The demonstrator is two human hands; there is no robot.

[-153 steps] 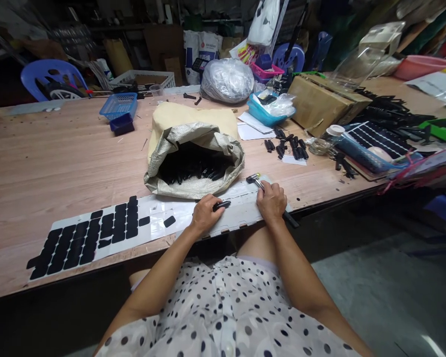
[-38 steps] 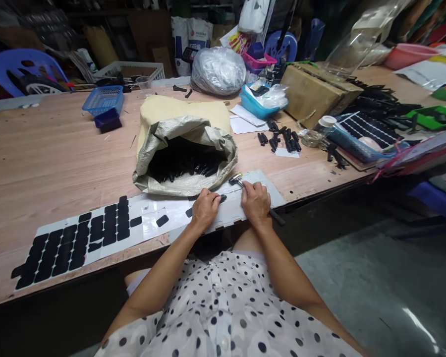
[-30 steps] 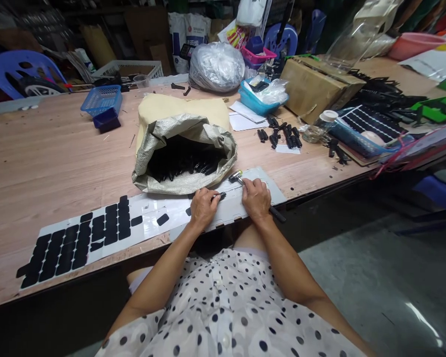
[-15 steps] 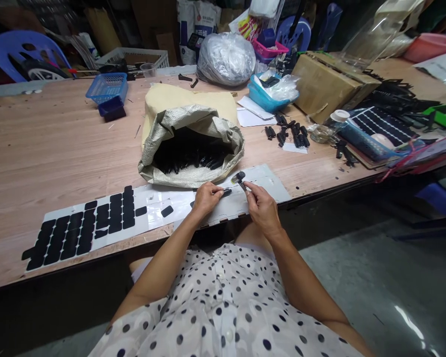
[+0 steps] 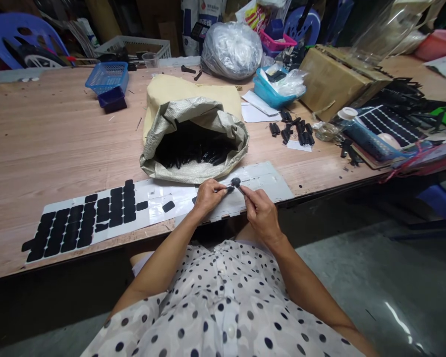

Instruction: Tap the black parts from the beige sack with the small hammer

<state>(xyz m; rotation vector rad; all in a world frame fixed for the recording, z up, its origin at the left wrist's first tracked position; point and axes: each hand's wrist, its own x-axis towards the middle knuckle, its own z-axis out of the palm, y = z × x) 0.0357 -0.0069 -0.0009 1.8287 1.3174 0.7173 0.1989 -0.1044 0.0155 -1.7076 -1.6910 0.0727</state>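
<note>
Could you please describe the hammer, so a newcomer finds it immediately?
On the wooden table, find the open sack. In front of its mouth, the right hand holds the hammer. Its round head sets it apart from the slim black piece in the left hand.

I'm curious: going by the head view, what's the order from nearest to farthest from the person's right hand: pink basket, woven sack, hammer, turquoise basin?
1. Hammer: held in the right hand.
2. Woven sack: beyond the hand, to its left.
3. Turquoise basin: farther back, right of the sack.
4. Pink basket: behind the basin.
</note>
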